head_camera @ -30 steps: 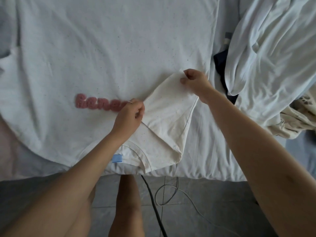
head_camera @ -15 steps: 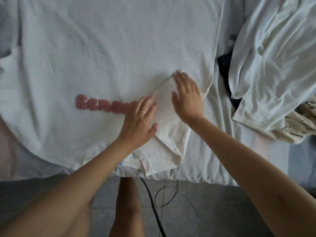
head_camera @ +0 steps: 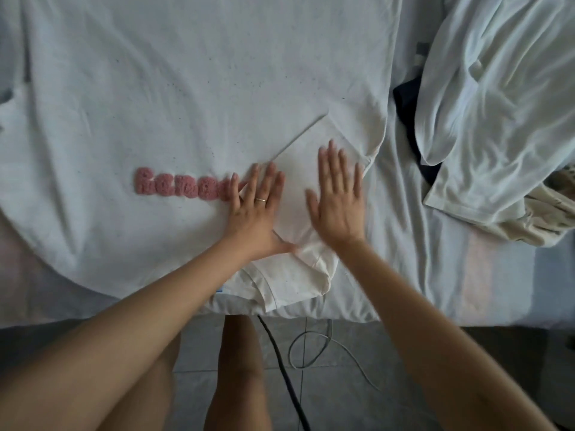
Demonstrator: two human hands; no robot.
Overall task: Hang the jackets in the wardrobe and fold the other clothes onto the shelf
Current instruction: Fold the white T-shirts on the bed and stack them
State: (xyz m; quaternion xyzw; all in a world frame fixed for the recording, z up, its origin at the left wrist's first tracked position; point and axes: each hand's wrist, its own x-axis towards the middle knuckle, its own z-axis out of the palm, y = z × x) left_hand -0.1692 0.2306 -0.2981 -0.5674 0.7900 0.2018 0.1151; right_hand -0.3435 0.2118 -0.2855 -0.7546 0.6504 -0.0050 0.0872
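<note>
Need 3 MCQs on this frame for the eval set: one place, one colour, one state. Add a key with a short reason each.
1. Where does the folded-in sleeve lie?
A) on the front of the T-shirt
B) on the floor
C) on the heap of clothes at the right

2. What colour is the fuzzy lettering?
A) green
B) pink
C) black

3. How are the left hand and the right hand placed?
A) pinching the cloth
B) lifted clear of the cloth
C) flat on the cloth, fingers straight

Key:
1 A: the sleeve lies folded over the shirt's front, showing between the two hands.
2 B: the letters show pink against the white cloth.
3 C: both palms face down with the fingers stretched out.
</note>
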